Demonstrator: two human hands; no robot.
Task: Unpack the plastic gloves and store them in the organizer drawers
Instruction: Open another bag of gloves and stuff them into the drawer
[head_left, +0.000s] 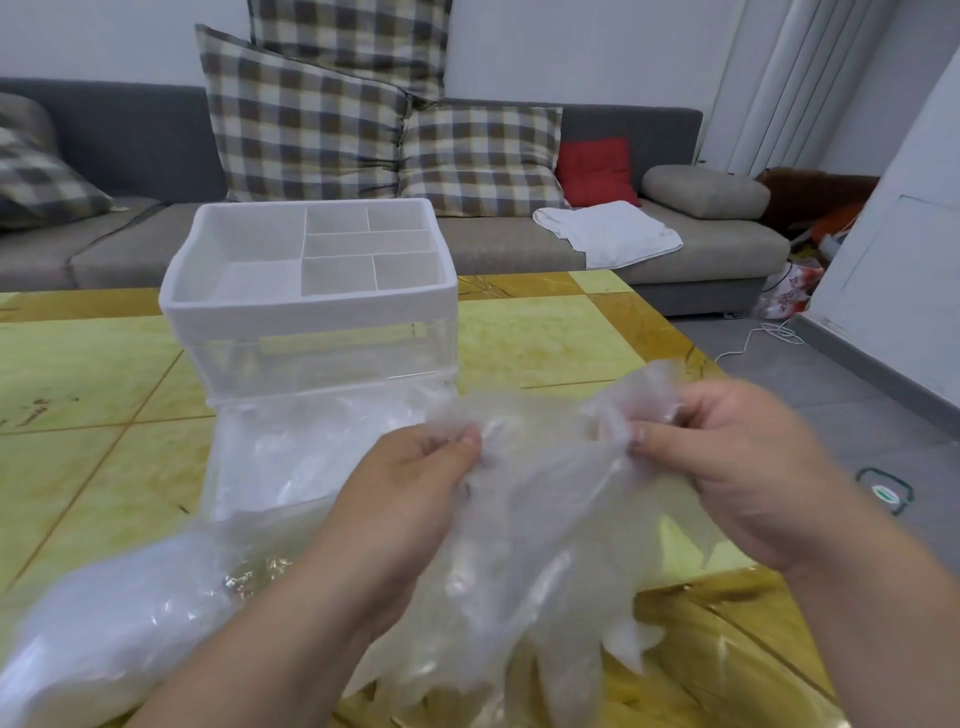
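Yellow-green tiled table (78, 467) in front of us, grey sofa (493, 244) w/ plaid cushions (306, 124) behind it. We hold a bunch of clear plastic gloves (540, 499) up btwn both hands, over the table's near edge, glove fingers hanging down. Our left hand (410, 493) pinches the bunch's top w/ thumb and curled fingers; our right hand (727, 467) pinches the other side the same way. White organizer (311, 306) stands on the table beyond the hands, top tray w/ dividers. Its bottom drawer (291, 447) looks pulled out toward us, contents blurred. Crumpled plastic bag (104, 623) lies lower left, by our left forearm.
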